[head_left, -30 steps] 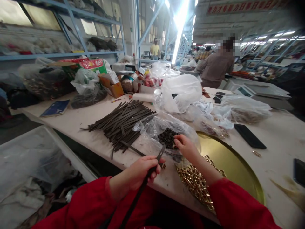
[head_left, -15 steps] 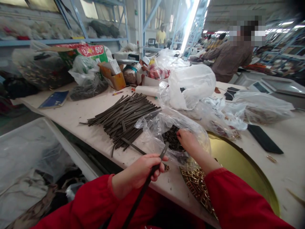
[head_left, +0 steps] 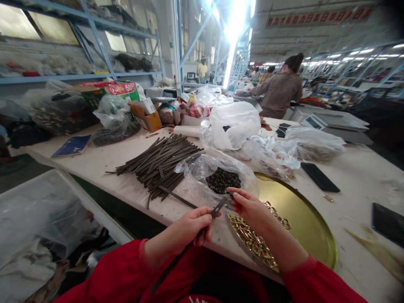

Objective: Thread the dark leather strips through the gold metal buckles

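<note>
My left hand (head_left: 200, 223) is closed round a dark flat strap (head_left: 218, 207), whose end with a small slit sticks out past the thumb; its tail hangs down toward my lap. My right hand (head_left: 241, 204) pinches a small dark piece (head_left: 231, 194) close to that end. Behind it an open clear plastic bag (head_left: 249, 172) holds many small dark pieces (head_left: 222, 180). A pile of dark straps (head_left: 160, 162) lies left of the bag. Gold metal buckles (head_left: 252, 240) sit in a round gold tray (head_left: 311, 219), partly under my right forearm.
A phone (head_left: 320, 176) and another black device (head_left: 389, 223) lie to the right. Plastic bags (head_left: 235, 124), an orange box (head_left: 151, 120) and a blue booklet (head_left: 72, 146) stand or lie farther back. A bin (head_left: 63, 210) is at the left. A person (head_left: 279, 92) stands beyond the table.
My right hand has come out of the bag with a small dark piece, toward the strap end. My left hand still holds the strap. The view has tilted up and shifted right.
</note>
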`<state>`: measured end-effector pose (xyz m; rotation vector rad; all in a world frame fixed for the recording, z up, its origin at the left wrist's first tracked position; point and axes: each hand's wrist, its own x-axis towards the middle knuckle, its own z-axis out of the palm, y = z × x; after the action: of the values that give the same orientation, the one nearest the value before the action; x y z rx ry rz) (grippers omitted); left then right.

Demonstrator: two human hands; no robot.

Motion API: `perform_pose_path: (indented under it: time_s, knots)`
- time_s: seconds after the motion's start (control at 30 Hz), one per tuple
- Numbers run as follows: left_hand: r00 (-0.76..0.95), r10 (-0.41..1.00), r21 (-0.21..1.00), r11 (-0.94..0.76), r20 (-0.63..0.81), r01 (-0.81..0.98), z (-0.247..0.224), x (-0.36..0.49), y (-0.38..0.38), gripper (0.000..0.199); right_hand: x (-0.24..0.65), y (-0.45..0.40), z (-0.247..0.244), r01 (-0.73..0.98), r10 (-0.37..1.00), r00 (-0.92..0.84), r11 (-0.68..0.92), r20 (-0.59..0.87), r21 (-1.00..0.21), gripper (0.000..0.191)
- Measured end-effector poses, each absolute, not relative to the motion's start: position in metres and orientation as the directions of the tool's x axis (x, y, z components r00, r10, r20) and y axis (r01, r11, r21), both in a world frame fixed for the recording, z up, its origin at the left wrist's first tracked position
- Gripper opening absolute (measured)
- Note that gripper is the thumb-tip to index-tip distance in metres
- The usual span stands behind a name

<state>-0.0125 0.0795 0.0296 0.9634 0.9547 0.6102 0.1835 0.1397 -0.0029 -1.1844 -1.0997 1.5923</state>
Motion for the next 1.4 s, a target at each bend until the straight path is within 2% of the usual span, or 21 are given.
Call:
perform_pose_path:
  time_s: [0.03, 0.1, 0.2, 0.33, 0.4, 0.5, 0.6, 0.67, 0.77, 0.83, 0.9, 1.03, 1.13, 1.17, 1.2, 1.3, 1.4]
  knots:
    - [0.472, 0.79, 0.895, 0.446, -0.391, -0.005, 0.03, -0.012, 0.078, 0.03, 0.183, 0.131, -0.001, -0.273, 0.933, -0.212, -0.343, -0.291, -0.899, 0.028]
    - [0.478, 0.783, 0.903, 0.427, -0.397, 0.051, 0.028, -0.011, 0.075, 0.032, 0.179, 0.115, 0.001, -0.45, 0.903, -0.243, -0.429, -0.355, -0.784, 0.029]
    - [0.473, 0.781, 0.909, 0.395, -0.408, 0.133, 0.024, -0.01, 0.073, 0.031, 0.171, 0.1, 0.004, -0.53, 0.878, -0.279, -0.478, -0.388, -0.7, 0.03]
    - [0.416, 0.829, 0.922, 0.279, -0.373, 0.268, 0.022, -0.008, 0.074, 0.03, 0.166, 0.089, 0.003, -0.53, 0.868, -0.283, -0.496, -0.408, -0.688, 0.032]
    - [0.377, 0.874, 0.912, 0.157, -0.308, 0.379, 0.023, -0.008, 0.074, 0.03, 0.164, 0.086, 0.002, -0.493, 0.891, -0.252, -0.455, -0.379, -0.742, 0.032]
    - [0.37, 0.909, 0.846, -0.037, -0.192, 0.531, 0.025, -0.006, 0.075, 0.026, 0.161, 0.079, -0.002, -0.339, 0.94, -0.177, -0.336, -0.291, -0.879, 0.032]
    - [0.424, 0.891, 0.817, -0.121, -0.161, 0.564, 0.029, -0.005, 0.074, 0.028, 0.159, 0.074, -0.004, -0.235, 0.944, -0.21, -0.3, -0.253, -0.925, 0.032]
    - [0.473, 0.855, 0.845, -0.084, -0.211, 0.529, 0.031, -0.005, 0.071, 0.027, 0.162, 0.073, -0.005, -0.251, 0.937, -0.24, -0.312, -0.254, -0.916, 0.03]
    - [0.563, 0.738, 0.883, 0.093, -0.371, 0.461, 0.033, -0.007, 0.068, 0.031, 0.169, 0.076, -0.004, -0.355, 0.935, -0.227, -0.339, -0.271, -0.871, 0.026]
    - [0.571, 0.727, 0.896, 0.139, -0.382, 0.422, 0.032, -0.007, 0.067, 0.042, 0.169, 0.077, -0.003, -0.426, 0.928, -0.225, -0.368, -0.297, -0.826, 0.026]
    - [0.539, 0.776, 0.923, 0.14, -0.328, 0.359, 0.028, -0.004, 0.069, 0.05, 0.164, 0.074, -0.002, -0.437, 0.921, -0.252, -0.381, -0.295, -0.815, 0.025]
    - [0.482, 0.822, 0.945, 0.193, -0.303, 0.266, 0.019, 0.004, 0.077, 0.056, 0.155, 0.066, -0.004, -0.258, 0.916, -0.354, -0.29, -0.189, -0.922, 0.014]
    - [0.456, 0.833, 0.94, 0.208, -0.315, 0.269, 0.016, 0.001, 0.086, 0.041, 0.182, 0.072, -0.009, 0.056, 0.943, -0.282, -0.168, -0.177, -0.984, 0.011]
    - [0.439, 0.834, 0.935, 0.233, -0.333, 0.266, 0.015, 0.0, 0.089, 0.037, 0.2, 0.079, -0.011, 0.244, 0.962, -0.217, -0.111, -0.165, -0.963, 0.01]
    - [0.421, 0.833, 0.927, 0.269, -0.36, 0.26, 0.014, -0.002, 0.091, 0.034, 0.219, 0.088, -0.014, 0.471, 0.984, -0.138, -0.033, -0.11, -0.881, 0.014]
    - [0.373, 0.826, 0.903, 0.352, -0.423, 0.247, 0.01, 0.001, 0.098, 0.03, 0.28, 0.126, -0.024, 0.669, 0.998, 0.054, -0.066, -0.039, -0.741, 0.02]
    - [0.368, 0.822, 0.897, 0.362, -0.436, 0.254, 0.008, 0.011, 0.103, 0.026, 0.321, 0.164, -0.038, 0.796, 0.992, 0.122, -0.119, -0.035, -0.594, 0.016]
